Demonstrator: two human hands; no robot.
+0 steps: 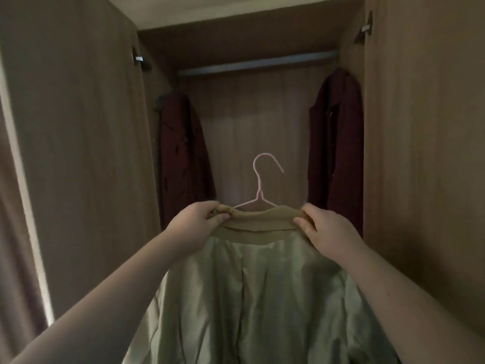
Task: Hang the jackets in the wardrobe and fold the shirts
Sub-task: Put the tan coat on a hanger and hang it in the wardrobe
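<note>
Wardrobe (252, 114) open, rail (257, 63) bare between red coats (181, 153) at its two ends — hanging step in hand: left hand (195, 224) and right hand (328, 232) each pinch the collar (259, 219) of the jacket (257, 298), on its hanger (262, 200), below mid-rail; next, judged, raise the hook (265, 160) over the rail.

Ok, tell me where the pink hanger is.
Head view, centre: the pink hanger pokes up from the beige jacket, between the left hand and right hand, below the rail and between two dark red coats.
</note>
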